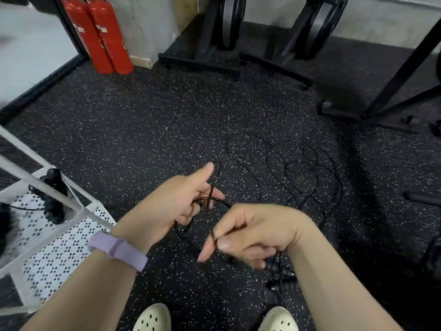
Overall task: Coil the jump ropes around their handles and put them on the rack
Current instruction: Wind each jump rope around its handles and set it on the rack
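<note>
Pinching the thin black rope (216, 201), the half-open left hand (181, 204) and the curled right hand (253, 231) are linked; handles (278, 271) are gripped beneath the right, loose rope trailing far right on the floor (143, 130).

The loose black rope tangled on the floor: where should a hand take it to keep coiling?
Grip the thin black rope on the taut strand between the left hand and right hand, from above. The tangled loops on the floor overlap and would likely snag.
</note>
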Motion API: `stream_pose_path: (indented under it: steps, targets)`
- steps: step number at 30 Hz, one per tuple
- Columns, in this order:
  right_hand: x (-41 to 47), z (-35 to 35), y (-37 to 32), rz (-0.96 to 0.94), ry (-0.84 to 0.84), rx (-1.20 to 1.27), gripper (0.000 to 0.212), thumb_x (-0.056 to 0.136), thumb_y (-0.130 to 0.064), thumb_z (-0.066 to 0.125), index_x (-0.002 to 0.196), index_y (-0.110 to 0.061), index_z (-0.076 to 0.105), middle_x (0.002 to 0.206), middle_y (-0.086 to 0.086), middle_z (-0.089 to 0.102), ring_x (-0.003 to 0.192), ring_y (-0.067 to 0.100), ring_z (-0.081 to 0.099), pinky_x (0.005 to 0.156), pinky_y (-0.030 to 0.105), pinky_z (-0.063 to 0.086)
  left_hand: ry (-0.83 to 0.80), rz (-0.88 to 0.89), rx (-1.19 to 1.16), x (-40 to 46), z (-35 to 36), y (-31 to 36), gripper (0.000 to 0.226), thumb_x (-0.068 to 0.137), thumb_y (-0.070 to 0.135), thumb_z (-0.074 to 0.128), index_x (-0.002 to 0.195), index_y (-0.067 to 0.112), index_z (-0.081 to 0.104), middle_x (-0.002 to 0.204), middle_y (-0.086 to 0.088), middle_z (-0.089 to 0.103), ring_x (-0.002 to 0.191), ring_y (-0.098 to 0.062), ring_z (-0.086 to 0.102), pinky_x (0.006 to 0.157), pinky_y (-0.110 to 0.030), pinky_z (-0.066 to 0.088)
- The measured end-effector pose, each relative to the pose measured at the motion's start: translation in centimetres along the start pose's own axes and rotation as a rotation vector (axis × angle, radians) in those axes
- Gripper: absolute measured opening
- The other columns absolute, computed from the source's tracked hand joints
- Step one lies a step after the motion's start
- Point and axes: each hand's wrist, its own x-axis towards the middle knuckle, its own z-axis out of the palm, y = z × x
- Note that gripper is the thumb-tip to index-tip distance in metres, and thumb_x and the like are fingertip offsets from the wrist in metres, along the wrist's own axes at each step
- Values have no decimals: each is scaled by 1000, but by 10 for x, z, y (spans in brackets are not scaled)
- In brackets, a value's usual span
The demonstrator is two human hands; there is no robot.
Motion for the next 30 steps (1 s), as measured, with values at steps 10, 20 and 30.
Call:
stream_pose_path:
  steps: [10,20,30]
  targets:
    - [-4,-3,4,22,200,39,46,104,-10,53,148,3,49,145,22,59,132,36,59,117,51,43,102,304,121,3,-2,-4,27,107,30,50,104,29,77,72,10,66,61,-18,39,58,-32,30]
    - [-26,-23,2,18,998,383,39,91,-50,68,73,-17,59,59,-5,46,47,10,38,44,22,33,64,393,159,-2,-1,-1,34,109,35,41,106,43,74,64,-2,30,65,-26,26,65,-40,27]
    - [-2,-21,4,-216,1014,546,32,103,-4,43,119,-10,71,84,1,73,66,12,59,57,25,43,-94,466,84,-14,1,9,35,92,29,49,77,19,79,55,-3,29,61,-27,23,66,-45,24]
